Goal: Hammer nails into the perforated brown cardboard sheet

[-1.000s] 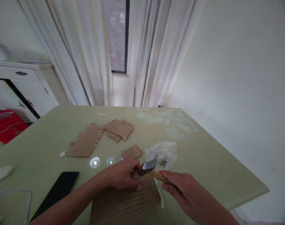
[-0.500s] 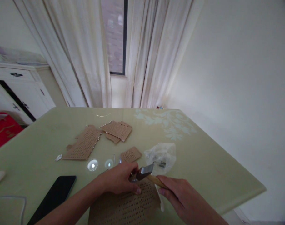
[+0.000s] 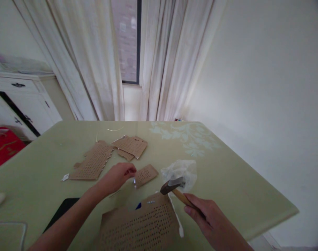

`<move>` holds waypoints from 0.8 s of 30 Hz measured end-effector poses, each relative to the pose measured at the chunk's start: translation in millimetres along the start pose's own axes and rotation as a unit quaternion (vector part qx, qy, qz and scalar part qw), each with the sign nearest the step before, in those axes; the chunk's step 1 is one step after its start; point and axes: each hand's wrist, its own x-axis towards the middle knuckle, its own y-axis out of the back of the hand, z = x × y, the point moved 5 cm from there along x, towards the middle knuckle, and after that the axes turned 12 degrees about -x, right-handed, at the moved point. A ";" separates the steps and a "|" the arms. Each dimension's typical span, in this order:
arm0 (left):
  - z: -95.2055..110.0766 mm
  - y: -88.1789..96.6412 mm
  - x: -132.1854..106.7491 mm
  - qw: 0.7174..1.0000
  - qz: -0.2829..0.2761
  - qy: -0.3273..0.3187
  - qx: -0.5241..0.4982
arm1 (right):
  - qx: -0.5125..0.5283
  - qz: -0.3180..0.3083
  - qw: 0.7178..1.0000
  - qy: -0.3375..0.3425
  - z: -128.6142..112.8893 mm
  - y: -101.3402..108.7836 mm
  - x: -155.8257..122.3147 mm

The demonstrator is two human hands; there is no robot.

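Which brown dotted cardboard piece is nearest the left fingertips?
The small brown rectangular dotted cardboard piece, beside the left hand; the others lie farther from its fingertips.

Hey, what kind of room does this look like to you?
Probably a room in a home, perhaps a dining area: long pale curtains hang by a window, with a white cabinet beside them and a glossy, flower-patterned table in front.

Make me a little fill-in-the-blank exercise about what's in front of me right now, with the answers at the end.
The right hand holds a ____ by its wooden handle.
Nearest to the small cardboard piece is the person's ____.
The bag at the picture's left edge is ____ in color.
The curtains hang on both sides of the ____.

Missing words: hammer; left hand; red; window.
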 end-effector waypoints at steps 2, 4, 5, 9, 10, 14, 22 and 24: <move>-24.8 8.6 10.3 0.999 0.028 0.018 0.040 | 0.008 0.011 1.000 -0.007 2.7 -2.2 -0.9; -42.7 8.0 17.6 0.998 0.023 0.017 0.064 | 0.024 0.005 1.000 -0.009 2.9 -5.1 -0.9; -48.5 5.7 19.9 0.997 0.014 0.011 0.071 | 0.034 -0.001 0.999 -0.009 2.6 -6.4 -0.6; -54.7 -1.9 21.4 0.996 -0.014 -0.011 0.086 | 0.049 -0.007 0.999 -0.014 2.2 -7.6 1.9; -53.2 -1.8 20.3 0.996 -0.018 -0.017 0.087 | 0.050 -0.004 0.999 -0.018 2.8 -7.6 2.3; -40.1 3.7 11.5 0.996 -0.021 -0.043 0.073 | 0.047 0.020 0.998 -0.029 8.2 -8.8 1.3; 40.3 -6.2 -26.6 0.991 0.012 -0.112 -0.075 | 0.027 -0.026 0.999 -0.034 8.9 -14.1 -1.5; 62.2 -16.1 -35.8 0.982 0.013 -0.119 -0.143 | 0.023 -0.046 0.998 -0.033 5.1 -14.4 0.9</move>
